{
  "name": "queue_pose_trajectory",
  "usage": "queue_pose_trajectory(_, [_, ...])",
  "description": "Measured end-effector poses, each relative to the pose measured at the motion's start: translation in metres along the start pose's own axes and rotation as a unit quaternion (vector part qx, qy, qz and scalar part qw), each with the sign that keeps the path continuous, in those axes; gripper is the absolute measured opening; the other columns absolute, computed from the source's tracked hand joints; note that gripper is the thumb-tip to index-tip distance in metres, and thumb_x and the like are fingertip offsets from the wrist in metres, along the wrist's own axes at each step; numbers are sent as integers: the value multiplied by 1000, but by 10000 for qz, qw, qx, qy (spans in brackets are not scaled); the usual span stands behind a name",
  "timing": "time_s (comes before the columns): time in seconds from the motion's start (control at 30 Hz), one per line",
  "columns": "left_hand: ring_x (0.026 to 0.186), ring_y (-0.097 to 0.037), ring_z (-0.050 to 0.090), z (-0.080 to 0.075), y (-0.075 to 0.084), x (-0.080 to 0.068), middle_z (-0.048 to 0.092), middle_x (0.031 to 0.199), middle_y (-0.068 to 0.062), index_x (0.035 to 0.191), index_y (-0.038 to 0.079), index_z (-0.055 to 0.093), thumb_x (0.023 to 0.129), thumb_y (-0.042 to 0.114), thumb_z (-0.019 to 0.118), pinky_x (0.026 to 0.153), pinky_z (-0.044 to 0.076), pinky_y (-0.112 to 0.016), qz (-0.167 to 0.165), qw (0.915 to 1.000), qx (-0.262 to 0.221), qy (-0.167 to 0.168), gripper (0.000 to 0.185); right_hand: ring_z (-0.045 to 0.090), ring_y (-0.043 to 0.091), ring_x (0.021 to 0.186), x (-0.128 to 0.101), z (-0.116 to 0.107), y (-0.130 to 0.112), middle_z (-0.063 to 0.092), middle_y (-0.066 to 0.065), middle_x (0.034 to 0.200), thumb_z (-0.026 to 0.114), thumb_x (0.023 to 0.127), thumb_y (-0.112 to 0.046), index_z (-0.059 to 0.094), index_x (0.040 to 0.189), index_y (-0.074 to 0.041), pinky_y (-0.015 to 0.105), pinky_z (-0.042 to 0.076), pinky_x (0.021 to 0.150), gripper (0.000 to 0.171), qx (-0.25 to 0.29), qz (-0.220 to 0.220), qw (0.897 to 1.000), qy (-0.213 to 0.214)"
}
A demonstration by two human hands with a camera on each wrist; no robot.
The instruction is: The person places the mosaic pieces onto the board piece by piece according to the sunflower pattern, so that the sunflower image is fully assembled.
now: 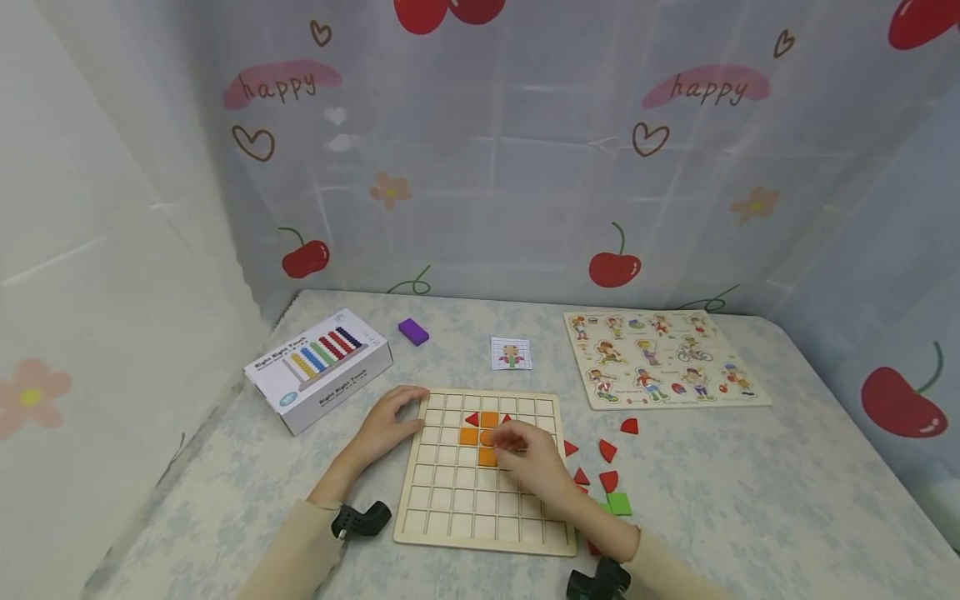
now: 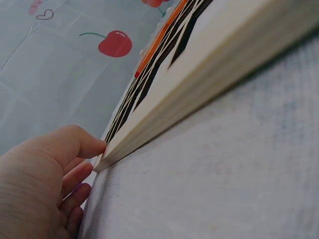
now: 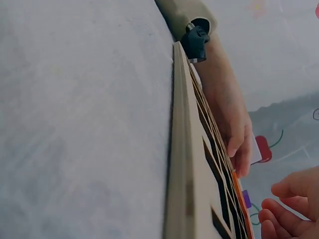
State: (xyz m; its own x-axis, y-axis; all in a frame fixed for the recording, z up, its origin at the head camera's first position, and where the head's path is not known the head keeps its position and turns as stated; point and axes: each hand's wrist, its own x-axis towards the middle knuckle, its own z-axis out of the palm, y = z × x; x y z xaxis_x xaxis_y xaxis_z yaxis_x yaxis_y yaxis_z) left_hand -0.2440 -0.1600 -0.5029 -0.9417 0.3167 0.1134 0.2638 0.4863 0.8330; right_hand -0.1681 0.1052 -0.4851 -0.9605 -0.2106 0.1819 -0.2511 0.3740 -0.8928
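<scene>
Wrist mounts: two black camera mounts are sitting nearest the viewer, one on the left cuff, one on the right cuff, both over beige sleeves.
Grid board: the pale square wooden board with a grid of square cells is lying flat on the bench, straight in front of the person.
Left hand: the left hand is resting against the board's far left corner, fingers lying relaxed along the edge, grip released and holding nothing.
Right hand: the right hand is hovering over the middle of the board, its fingers loosely bent beside the orange tiles; whether the grip is pinching a piece cannot be told, as the fingertips are blurred.
Orange tiles: several square orange tiles are sitting in cells near the board's upper centre, with a small red triangle just to their left.
Loose pieces: red quarter-round and triangular pieces and a green square tile are lying on the bench just right of the board.
Bench: the pale blue patterned bench is also carrying a white cardboard box with a printed rainbow abacus, a purple block, a small pattern card and a wooden picture puzzle of figures.
</scene>
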Motion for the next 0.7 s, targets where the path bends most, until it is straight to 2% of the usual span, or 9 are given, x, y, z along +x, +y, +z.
queue_pose_trajectory(0.1, [136, -30, 41, 0, 0, 0, 53, 137, -8, 131, 11, 57, 86, 12, 67, 116, 30, -49, 47, 10000, 2, -16, 46, 60, 7, 78, -4, -14, 0, 70, 9, 91, 68, 84, -2, 69, 98, -5, 19, 52, 72, 14, -89, 124, 9997, 195])
queue_pose_trajectory(0.23, [136, -30, 42, -1, 0, 0, 54, 136, -9, 130, 10, 58, 85, 11, 68, 116, 30, -49, 73, 10000, 36, -4, 46, 58, 7, 76, -10, -36, 7, 69, 7, 88, 69, 82, -1, 69, 96, -5, 18, 51, 68, 15, -316, 430, 9972, 515])
queue_pose_trajectory(0.43, [135, -31, 42, -1, -1, 1, 54, 136, -9, 130, 10, 58, 85, 12, 68, 115, 31, -50, 65, 9999, 96, -7, 46, 59, 11, 77, -21, -67, 21, 69, 7, 89, 70, 80, 2, 66, 105, -3, 17, 50, 66, 26, -975, 967, 9856, 991])
queue_pose_trajectory(0.57, [135, -30, 42, 0, -1, 1, 54, 136, -8, 130, 11, 57, 86, 11, 68, 115, 31, -49, 48, 10000, 61, -4, 46, 59, 13, 80, -25, -77, 27, 70, 7, 94, 71, 77, 2, 63, 114, -3, 17, 48, 66, 39, -1203, 1178, 9815, 909])
queue_pose_trajectory(0.7, [135, -30, 42, -1, -1, 0, 54, 137, -8, 130, 11, 57, 86, 12, 68, 116, 31, -49, 45, 10000, -12, -11, 46, 60, 14, 81, -25, -78, 31, 72, 7, 99, 73, 76, 1, 63, 118, -3, 18, 47, 67, 44, -1244, 983, 9849, 696])
